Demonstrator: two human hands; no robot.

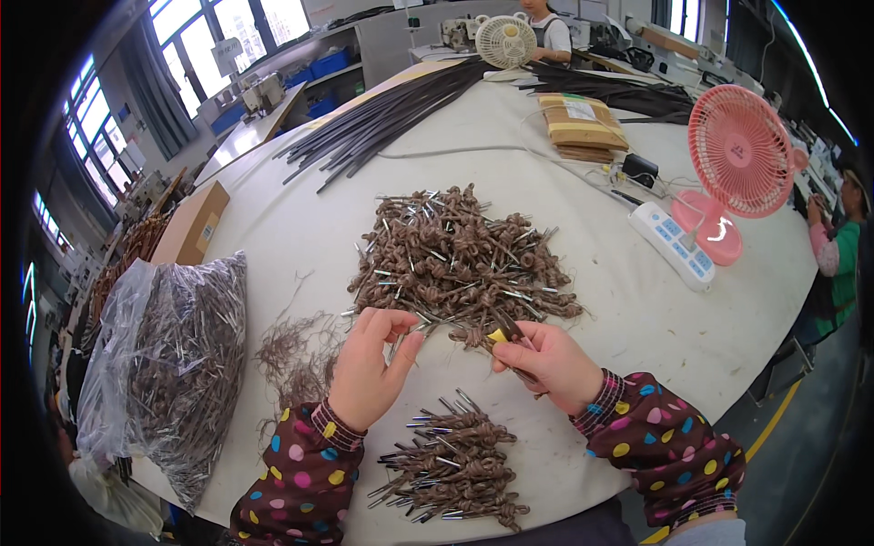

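Many brown knotted cords (455,250) lay heaped, the right grip (553,362) near them clamped on black-and-yellow snips (498,336), the left grip's (369,364) hold unclear.

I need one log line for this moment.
left hand: near large pile of knotted brown cords with silvery tips; right hand: grips dark hand tool with yellow patch; smaller cord pile: on white table

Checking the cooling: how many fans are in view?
2: a pink fan on the right of the table, a cream fan at its far end. Others may be hidden.
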